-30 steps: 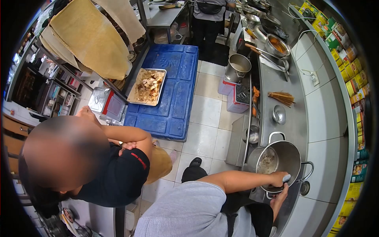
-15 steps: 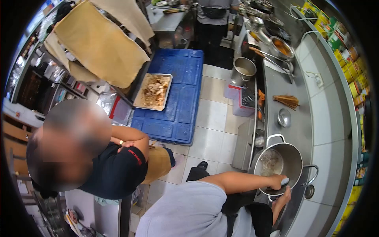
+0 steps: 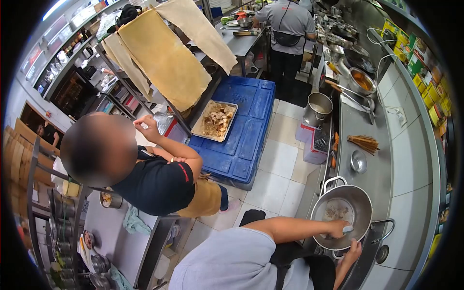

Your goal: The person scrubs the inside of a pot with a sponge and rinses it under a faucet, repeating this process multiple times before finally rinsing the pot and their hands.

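Observation:
A large metal pot (image 3: 366, 212) with loop handles stands tilted at the sink, some murky water and residue at its bottom. My left hand (image 3: 337, 229) reaches inside, fingers closed around a small greyish scrubbing pad (image 3: 348, 229) close to the inner wall. At the near rim, my right hand (image 3: 355, 249) grips the pot's edge. Beside the pot curves a metal faucet (image 3: 385, 232). Farther along the steel counter lie a small metal bowl (image 3: 358, 162) and a bundled bamboo brush (image 3: 364, 143).
A co-worker in a dark shirt (image 3: 159, 186) stands to my left; another person (image 3: 290, 29) works at the back. A tray of cooked meat pieces (image 3: 196, 129) rests on a blue container (image 3: 232, 157). A tall pot (image 3: 318, 112) and a pan of orange liquid (image 3: 361, 81) are farther up.
My view has shifted, showing more of the room. My left hand, with the pad, has shifted slightly within the pot. The co-worker has raised one hand toward the head.

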`<control>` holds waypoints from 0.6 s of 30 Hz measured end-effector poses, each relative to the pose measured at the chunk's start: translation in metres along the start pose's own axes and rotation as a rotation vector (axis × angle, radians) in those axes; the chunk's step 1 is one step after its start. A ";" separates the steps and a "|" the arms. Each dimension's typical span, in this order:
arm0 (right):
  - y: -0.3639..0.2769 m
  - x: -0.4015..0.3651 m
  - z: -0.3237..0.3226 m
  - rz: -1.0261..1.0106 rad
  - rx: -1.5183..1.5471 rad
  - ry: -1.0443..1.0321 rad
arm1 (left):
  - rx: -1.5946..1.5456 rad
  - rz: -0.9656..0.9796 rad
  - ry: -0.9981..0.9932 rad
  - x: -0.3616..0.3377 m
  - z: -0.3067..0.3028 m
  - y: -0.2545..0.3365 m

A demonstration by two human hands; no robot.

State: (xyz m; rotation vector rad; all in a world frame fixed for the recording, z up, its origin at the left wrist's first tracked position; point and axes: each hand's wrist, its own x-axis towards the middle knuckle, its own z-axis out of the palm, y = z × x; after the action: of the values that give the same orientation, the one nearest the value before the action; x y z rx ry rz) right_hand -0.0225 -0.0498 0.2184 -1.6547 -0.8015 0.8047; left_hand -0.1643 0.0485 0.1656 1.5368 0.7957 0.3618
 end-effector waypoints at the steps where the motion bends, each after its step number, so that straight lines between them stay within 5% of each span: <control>1: -0.018 -0.003 -0.016 0.076 -0.042 -0.037 | 0.121 0.163 0.103 0.031 0.022 -0.030; 2: -0.025 -0.004 -0.027 0.149 -0.082 -0.075 | 0.246 0.327 0.205 0.050 0.036 -0.049; 6: -0.045 -0.019 -0.062 0.213 0.031 -0.103 | 0.174 0.270 0.203 0.014 0.028 0.010; 8: -0.043 -0.028 -0.080 0.261 0.124 -0.110 | -0.192 -0.096 -0.125 -0.032 0.002 0.066; 9: -0.044 -0.034 -0.085 0.277 0.153 -0.085 | -0.104 0.041 -0.066 -0.014 0.019 0.042; 15: -0.032 -0.063 -0.120 0.330 0.105 -0.045 | -0.249 0.075 -0.209 -0.009 0.045 0.024; 16: -0.039 -0.074 -0.112 0.338 0.126 0.059 | -0.207 0.202 -0.175 -0.011 0.042 0.024; 17: -0.056 -0.081 -0.095 0.342 0.131 0.195 | -0.287 0.084 -0.285 -0.011 0.039 0.029; 18: -0.051 -0.080 -0.105 0.412 0.074 0.237 | -0.214 0.258 -0.086 -0.018 0.039 0.033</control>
State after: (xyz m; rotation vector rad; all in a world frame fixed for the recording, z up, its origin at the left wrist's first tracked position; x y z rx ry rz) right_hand 0.0164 -0.1606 0.2976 -1.8333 -0.2639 0.8851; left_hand -0.1426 0.0090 0.1963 1.4441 0.4754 0.5488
